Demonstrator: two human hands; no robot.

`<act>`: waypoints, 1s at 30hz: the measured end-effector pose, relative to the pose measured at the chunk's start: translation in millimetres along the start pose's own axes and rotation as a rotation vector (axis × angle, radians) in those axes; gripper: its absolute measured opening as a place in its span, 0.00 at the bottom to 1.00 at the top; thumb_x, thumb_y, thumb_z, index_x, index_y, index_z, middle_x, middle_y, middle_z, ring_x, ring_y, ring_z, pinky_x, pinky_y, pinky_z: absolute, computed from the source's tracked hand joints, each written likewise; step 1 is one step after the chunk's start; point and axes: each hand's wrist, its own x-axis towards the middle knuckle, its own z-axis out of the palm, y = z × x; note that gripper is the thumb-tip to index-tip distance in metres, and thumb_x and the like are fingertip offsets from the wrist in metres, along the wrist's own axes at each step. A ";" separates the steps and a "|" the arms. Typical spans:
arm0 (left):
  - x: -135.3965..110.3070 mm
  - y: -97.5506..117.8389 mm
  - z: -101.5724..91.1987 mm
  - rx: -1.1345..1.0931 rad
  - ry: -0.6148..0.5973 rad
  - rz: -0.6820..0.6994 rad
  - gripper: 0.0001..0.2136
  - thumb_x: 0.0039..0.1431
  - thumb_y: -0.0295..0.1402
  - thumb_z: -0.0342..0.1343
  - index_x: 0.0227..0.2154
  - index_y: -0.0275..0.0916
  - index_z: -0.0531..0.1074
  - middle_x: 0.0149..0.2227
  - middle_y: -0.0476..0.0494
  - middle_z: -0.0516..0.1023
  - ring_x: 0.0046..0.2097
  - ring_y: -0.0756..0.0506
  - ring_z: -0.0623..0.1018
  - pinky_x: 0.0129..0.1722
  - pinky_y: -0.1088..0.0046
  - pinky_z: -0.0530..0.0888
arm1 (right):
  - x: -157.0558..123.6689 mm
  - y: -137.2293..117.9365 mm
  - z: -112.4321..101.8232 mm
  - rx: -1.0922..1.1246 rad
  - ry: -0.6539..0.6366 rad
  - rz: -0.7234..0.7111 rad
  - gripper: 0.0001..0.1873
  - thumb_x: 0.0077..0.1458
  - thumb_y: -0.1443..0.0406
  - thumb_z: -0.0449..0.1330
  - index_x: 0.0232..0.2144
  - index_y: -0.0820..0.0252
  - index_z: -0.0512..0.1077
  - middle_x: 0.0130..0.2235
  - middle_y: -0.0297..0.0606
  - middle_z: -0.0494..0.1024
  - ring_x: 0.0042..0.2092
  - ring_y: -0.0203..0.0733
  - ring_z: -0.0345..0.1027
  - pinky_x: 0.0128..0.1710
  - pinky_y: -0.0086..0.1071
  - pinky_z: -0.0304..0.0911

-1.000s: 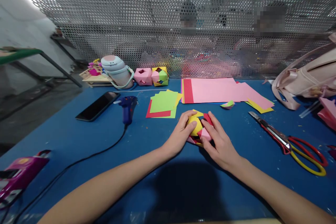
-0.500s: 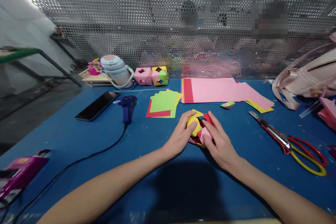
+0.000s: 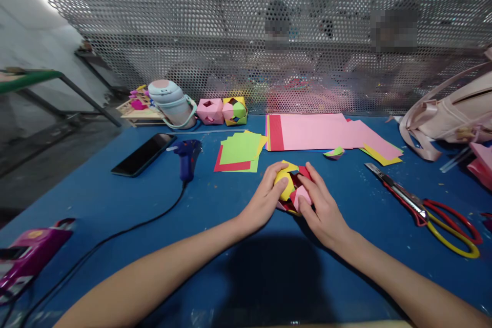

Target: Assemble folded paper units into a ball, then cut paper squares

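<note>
A folded paper piece (image 3: 291, 188) of yellow, red and pink sheets rests on the blue table (image 3: 115, 200) in the middle. My left hand (image 3: 264, 198) curls round its left, yellow side. My right hand (image 3: 322, 206) presses on its right side, fingers over the pink and red flaps. Both hands grip the piece between them.
Green, yellow and red paper squares (image 3: 239, 151) and large pink sheets (image 3: 319, 130) lie behind the hands. A utility knife (image 3: 388, 182) and scissors (image 3: 453, 225) lie right, a glue gun (image 3: 187, 156), phone (image 3: 143, 155) and two paper cubes (image 3: 222, 110) left. People sit behind the perforated screen.
My right fingers have shifted slightly inward over the pink flap of the paper piece. The left hand stays almost still.
</note>
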 end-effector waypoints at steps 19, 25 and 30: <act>-3.8 -1.0 3.3 0.059 0.057 0.126 0.25 0.66 0.48 0.40 0.59 0.39 0.56 0.61 0.37 0.61 0.63 0.41 0.61 0.65 0.58 0.55 | -0.1 2.4 7.2 0.376 0.170 0.239 0.30 0.65 0.52 0.45 0.66 0.51 0.49 0.69 0.37 0.49 0.68 0.46 0.42 0.66 0.49 0.42; -4.6 -2.9 11.9 0.106 0.111 0.081 0.23 0.67 0.44 0.40 0.60 0.39 0.56 0.62 0.39 0.59 0.64 0.43 0.59 0.65 0.60 0.54 | 1.4 -2.6 9.4 0.492 0.195 0.358 0.32 0.64 0.49 0.45 0.65 0.55 0.53 0.67 0.39 0.54 0.67 0.46 0.48 0.66 0.48 0.46; -10.1 -6.4 15.5 0.113 0.163 0.076 0.21 0.67 0.40 0.40 0.59 0.39 0.57 0.61 0.38 0.60 0.63 0.42 0.61 0.65 0.59 0.56 | -2.5 -3.3 13.4 0.412 0.206 0.264 0.28 0.66 0.53 0.44 0.64 0.55 0.55 0.67 0.40 0.53 0.67 0.44 0.46 0.66 0.46 0.45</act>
